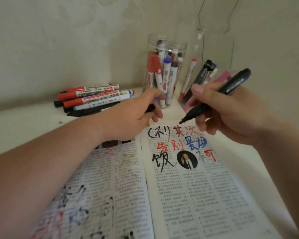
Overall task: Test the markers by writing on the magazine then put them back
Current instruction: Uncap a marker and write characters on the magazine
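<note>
Black and uncapped, the marker [231, 84] is seen from the head view slanting across the right hand [231, 114]. Its long axis runs from the butt, high and to the right, down to the tip at lower left. The right fingers [204, 94] are curled round the barrel near the writing end. The tip hangs at the top margin of the magazine [197, 195], over its right page and just above the handwritten black, red and blue characters. Whether it touches the paper cannot be told.

The left hand [131, 116] rests on the top edge of the left page. Its fingers [155, 114] pinch a small black cap [150, 108], which lies just left of the tip, roughly level with it. Recapping would likely be a short sideways meeting of the two hands.

The clear jar [152, 45] of markers stands beyond both hands, between them. A loose pile of markers [93, 99] lies on the tabletop [33, 121], nearer the left hand.
</note>
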Action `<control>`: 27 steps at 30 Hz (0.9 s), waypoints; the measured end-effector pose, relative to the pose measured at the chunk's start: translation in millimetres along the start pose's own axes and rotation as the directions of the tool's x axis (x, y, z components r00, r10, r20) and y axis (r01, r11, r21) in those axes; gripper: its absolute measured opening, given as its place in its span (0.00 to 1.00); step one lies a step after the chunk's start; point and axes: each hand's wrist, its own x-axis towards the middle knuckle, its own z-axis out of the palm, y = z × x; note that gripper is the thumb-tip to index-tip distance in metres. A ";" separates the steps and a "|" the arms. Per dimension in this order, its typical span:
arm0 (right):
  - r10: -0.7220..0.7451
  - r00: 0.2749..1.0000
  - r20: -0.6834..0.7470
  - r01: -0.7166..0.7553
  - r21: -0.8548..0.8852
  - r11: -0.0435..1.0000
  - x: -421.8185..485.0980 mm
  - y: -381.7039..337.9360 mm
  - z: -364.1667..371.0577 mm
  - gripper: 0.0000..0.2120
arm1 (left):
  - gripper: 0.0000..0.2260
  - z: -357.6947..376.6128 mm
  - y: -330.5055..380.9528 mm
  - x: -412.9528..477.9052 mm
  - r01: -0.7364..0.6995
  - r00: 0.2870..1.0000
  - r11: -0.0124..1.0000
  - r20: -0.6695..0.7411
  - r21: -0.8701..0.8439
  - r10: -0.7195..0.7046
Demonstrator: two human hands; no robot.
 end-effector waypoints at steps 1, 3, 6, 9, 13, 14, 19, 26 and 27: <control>0.040 0.995 0.090 -0.038 -0.018 0.999 -7.0 1.9 2.3 0.17 | 0.16 -0.7 1.2 -0.6 -0.001 1.000 1.000 0.015 -0.006 0.001; 0.107 0.958 0.265 -0.102 -0.033 0.994 -21.0 8.9 8.7 0.14 | 0.17 -3.7 2.6 -1.4 0.002 1.000 1.000 0.024 0.018 -0.002; 0.133 0.905 0.404 -0.149 0.008 0.989 -34.4 24.0 20.1 0.18 | 0.17 -7.1 5.0 -2.2 0.010 1.000 0.999 0.006 0.040 -0.010; 0.123 0.941 0.314 -0.139 0.026 0.990 -38.5 37.9 33.1 0.06 | 0.14 -7.2 11.6 -4.0 0.028 1.000 0.999 0.007 -0.020 -0.028; 0.091 0.964 0.248 -0.080 -0.054 0.995 -44.2 39.6 45.9 0.05 | 0.08 -4.6 17.3 -5.7 -0.008 0.998 1.000 0.061 0.009 0.008; 0.084 0.969 0.231 -0.062 -0.103 0.993 -45.7 38.8 47.2 0.07 | 0.07 -3.8 17.1 -5.6 -0.020 0.997 0.999 0.071 0.030 0.018; 0.022 0.983 0.183 0.023 -0.239 0.971 -47.6 36.3 48.0 0.07 | 0.10 -2.0 8.2 -4.1 -0.064 0.990 0.995 0.132 0.075 0.054; 0.011 0.979 0.204 0.047 -0.277 0.960 -48.1 38.2 49.4 0.05 | 0.05 -2.8 7.2 -3.4 -0.095 0.987 0.995 0.134 0.010 0.092; 0.004 0.979 0.206 0.053 -0.274 0.960 -47.9 38.4 49.5 0.05 | 0.05 -2.7 7.1 -3.0 -0.102 0.985 0.995 0.140 0.018 0.098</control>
